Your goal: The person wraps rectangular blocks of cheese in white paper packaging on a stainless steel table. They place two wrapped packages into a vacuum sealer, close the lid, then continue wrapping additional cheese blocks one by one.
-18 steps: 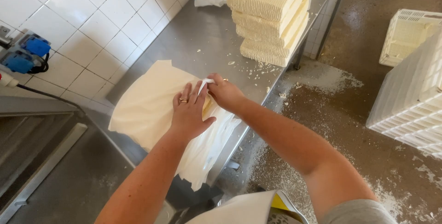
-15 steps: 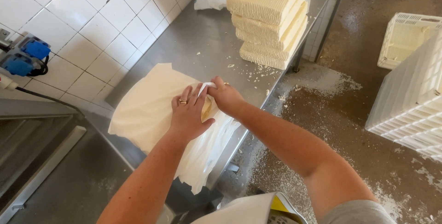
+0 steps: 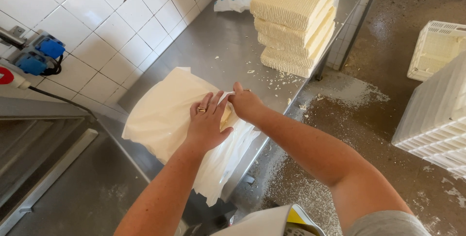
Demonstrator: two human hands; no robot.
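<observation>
Now a stack of thin, cream plastic bags (image 3: 165,114) is seen lying on the brushed steel counter (image 3: 218,46), its limp edge hanging over the front. The left hand (image 3: 208,124) is laid flat and open on the smooth stack. The right hand (image 3: 245,102) is closed, pinching a bag edge. Ribbed, pale rectangular blocks (image 3: 293,20) are piled behind, among crumbs.

White tiled wall (image 3: 121,17) backs a steel counter (image 3: 213,46); speckled wet concrete floor (image 3: 388,105) holds white plastic crates (image 3: 437,114).
</observation>
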